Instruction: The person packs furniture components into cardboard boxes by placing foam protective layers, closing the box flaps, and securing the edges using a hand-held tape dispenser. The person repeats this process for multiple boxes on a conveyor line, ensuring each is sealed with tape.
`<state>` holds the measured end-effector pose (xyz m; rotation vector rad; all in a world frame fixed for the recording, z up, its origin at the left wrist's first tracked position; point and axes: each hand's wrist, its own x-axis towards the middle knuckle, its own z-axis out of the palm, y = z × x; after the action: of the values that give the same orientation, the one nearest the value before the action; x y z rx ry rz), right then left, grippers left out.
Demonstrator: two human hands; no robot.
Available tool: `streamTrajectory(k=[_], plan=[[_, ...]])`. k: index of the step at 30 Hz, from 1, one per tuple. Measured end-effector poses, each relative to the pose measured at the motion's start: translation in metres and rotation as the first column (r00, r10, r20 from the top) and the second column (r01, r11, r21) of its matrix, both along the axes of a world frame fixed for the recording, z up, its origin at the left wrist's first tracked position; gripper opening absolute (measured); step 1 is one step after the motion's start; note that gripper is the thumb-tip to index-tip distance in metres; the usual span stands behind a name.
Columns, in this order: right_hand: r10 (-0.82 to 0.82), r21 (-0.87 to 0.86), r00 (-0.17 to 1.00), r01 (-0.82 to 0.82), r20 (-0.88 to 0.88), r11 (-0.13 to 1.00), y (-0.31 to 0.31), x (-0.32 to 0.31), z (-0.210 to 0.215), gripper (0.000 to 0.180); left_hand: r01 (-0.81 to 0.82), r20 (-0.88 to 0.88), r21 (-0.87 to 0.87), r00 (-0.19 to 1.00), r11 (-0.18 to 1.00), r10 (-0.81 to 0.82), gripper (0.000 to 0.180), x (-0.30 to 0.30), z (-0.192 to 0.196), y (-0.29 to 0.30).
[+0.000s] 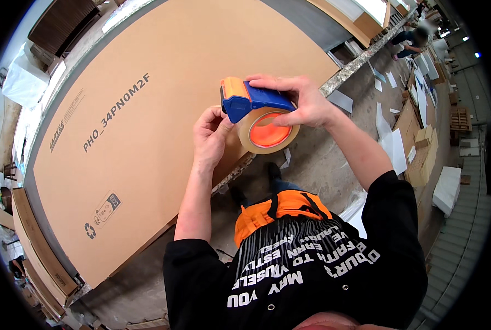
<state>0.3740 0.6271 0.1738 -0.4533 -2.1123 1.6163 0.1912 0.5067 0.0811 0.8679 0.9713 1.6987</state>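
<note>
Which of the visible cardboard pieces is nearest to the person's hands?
The large flat cardboard with big black print: the left hand is over it. The others, like the narrow cardboard at the picture's left, lie farther away.

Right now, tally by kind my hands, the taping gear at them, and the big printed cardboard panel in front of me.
Hands, left hand and right hand: 2
Tape dispenser: 1
Tape roll: 1
Printed cardboard panel: 1
Total: 5

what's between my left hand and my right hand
The head view shows a blue-and-orange tape dispenser between the left hand and the right hand, which grips it.
</note>
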Motion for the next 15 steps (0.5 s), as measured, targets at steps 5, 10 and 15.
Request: streamTrajectory(k=[5, 10, 15], plan=[[-0.001, 0.215, 0.999, -0.009, 0.044, 0.977, -0.002, 0.002, -0.003, 0.071, -0.199, -0.291, -0.008, 0.938, 0.98, 0.188, 0.005, 0.006, -0.007, -0.001], [0.026, 0.365, 0.996, -0.056, 0.086, 0.929, -0.004, -0.004, 0.002, 0.069, -0.067, -0.176, -0.15, 0.983, 0.986, 0.04, 0.011, -0.007, -0.015, -0.002], [0.151, 0.468, 0.961, -0.246, 0.231, 0.849, 0.008, -0.007, 0.02, 0.069, 0.243, -0.037, -0.257, 0.965, 0.935, -0.261, 0.014, -0.018, 0.019, -0.006]])
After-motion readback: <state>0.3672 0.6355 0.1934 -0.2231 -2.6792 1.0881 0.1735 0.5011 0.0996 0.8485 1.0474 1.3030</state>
